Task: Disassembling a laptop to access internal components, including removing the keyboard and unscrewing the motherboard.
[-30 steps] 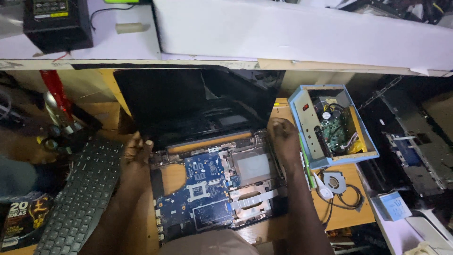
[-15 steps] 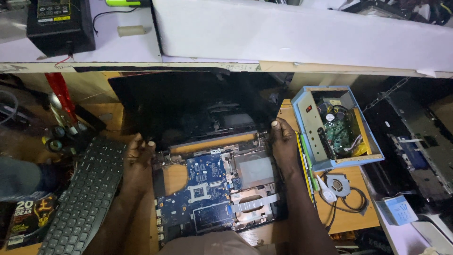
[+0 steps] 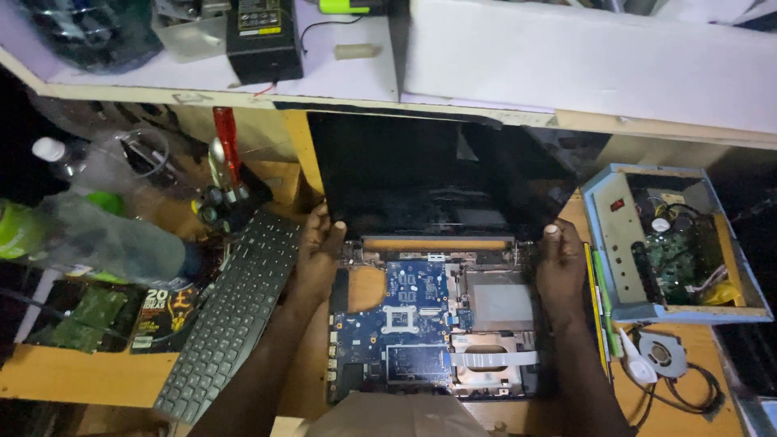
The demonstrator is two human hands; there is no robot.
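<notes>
My left hand (image 3: 317, 252) grips the laptop's (image 3: 437, 324) left edge by the hinge, thumb on the dark screen (image 3: 429, 174) corner. Right hand (image 3: 560, 271) holds the right edge, same way. Screen stands up, base w/ cover off: blue mainboard (image 3: 405, 311) bare, silver bay to its right. Black keyboard (image 3: 231, 311) lies loose at an angle, just left of my left arm. Open blue box (image 3: 623, 243) of electronics to the right, small fan (image 3: 662, 356) below it. Red-handled screwdriver (image 3: 227, 150) upright behind the keyboard.

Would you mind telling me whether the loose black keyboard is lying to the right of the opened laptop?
No, the black keyboard lies on the left of the opened laptop, beside the left hand.
</notes>
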